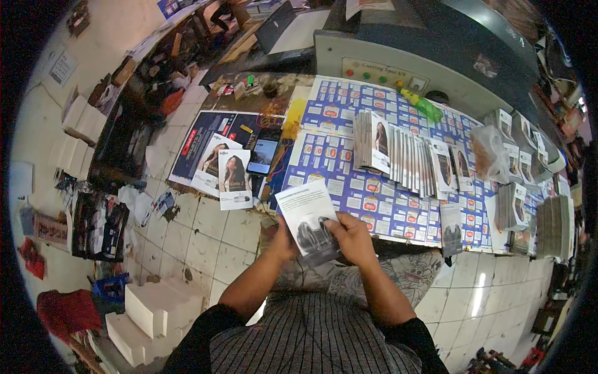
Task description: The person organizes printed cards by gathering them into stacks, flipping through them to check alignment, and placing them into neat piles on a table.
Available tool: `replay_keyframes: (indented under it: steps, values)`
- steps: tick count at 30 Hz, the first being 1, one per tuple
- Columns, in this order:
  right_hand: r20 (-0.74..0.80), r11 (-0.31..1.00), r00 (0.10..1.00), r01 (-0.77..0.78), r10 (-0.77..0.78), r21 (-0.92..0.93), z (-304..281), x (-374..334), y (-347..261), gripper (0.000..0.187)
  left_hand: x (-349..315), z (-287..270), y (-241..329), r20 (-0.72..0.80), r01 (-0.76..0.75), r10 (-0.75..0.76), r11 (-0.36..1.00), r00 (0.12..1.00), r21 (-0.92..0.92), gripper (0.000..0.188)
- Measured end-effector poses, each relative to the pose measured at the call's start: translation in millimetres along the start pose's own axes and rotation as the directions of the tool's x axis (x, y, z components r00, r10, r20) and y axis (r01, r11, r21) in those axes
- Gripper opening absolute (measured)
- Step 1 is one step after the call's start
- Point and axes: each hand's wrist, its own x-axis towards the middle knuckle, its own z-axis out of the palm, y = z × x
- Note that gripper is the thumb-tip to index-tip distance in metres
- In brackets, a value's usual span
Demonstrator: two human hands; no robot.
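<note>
Both my hands hold a printed card (306, 209) in front of my body, over the table's near edge. The card is white with small text above and a dark product picture below. My left hand (284, 242) grips its left edge, with most of the fingers hidden behind it. My right hand (354, 238) pinches the right edge, thumb on the front. Left of the card, two white cards (235, 177) with a person's picture overlap on the table. A long row of similar cards (405, 159) stands on edge to the right.
A blue printed sheet (327, 159) covers much of the table. A lit phone (262, 156) lies beside the left cards. One card (451, 225) overhangs the front edge. More card stacks (512, 204) and a clear plastic bag (490, 153) are at right. A grey machine panel (333, 56) stands behind.
</note>
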Motion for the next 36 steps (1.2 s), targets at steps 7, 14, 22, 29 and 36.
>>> replay_keyframes:
  steps: [7, 14, 22, 29, 36]
  values:
    - [-0.233, 0.995, 0.968, -0.099, 0.097, 0.002, -33.2, 31.6, 54.5, 0.024, 44.4, -13.5, 17.8, -0.43, 0.129, 0.389, 0.601, 0.814, 0.788, 0.042]
    - [-0.431, 0.769, 0.902, -0.257, -0.026, -0.585, -45.5, 58.1, 84.3, 0.027, 89.0, 6.8, 8.0, -0.092, 0.498, 0.668, -0.448, 0.738, 0.743, 0.062]
    - [-0.182, 0.966, 0.963, 0.163, -0.2, -0.2, -57.2, 59.7, 93.8, 0.04, 98.3, -28.2, -1.2, 0.195, -0.004, 0.139, -0.806, 0.971, 0.592, 0.051]
    - [0.064, 0.932, 0.94, -0.342, 0.336, 0.12, -59.7, 63.5, 72.7, 0.046, 94.7, -24.9, 2.0, 0.208, 0.001, 0.154, -0.807, 0.966, 0.591, 0.057]
    - [0.147, 0.462, 0.955, 0.255, -0.258, -0.849, -33.8, 80.6, 102.4, 0.061, 93.7, -30.1, 14.0, 0.02, 0.046, 0.075, -0.784, 0.997, 0.619, 0.102]
